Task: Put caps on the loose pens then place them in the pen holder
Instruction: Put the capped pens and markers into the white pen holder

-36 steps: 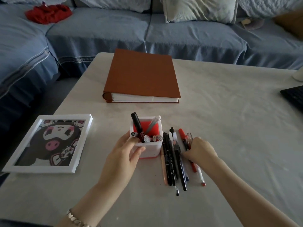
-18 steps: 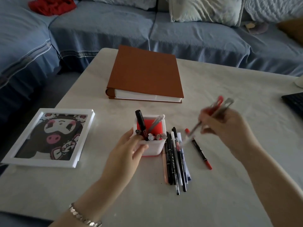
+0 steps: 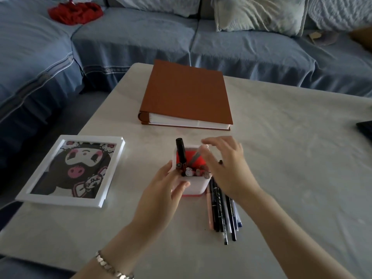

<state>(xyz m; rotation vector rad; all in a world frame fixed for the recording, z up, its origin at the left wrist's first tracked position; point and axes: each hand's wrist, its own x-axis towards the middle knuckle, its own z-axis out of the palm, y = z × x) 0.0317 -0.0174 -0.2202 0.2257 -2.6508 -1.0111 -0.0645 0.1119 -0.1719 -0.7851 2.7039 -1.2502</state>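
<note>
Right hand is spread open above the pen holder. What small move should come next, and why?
Probably lower the right hand onto the loose pens beside the pen holder and pick one up. It hovers open with nothing visibly in it, the pens lie on the table, and the left hand grips the pen holder.

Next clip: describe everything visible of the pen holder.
The pen holder is a white plastic-looking box with rounded corners, red inside and along its base. It stands upright on the table, holding a black marker, a grey pen and several more. The left hand grips its near-left corner; the blurred right hand hovers over its right rim.
</note>
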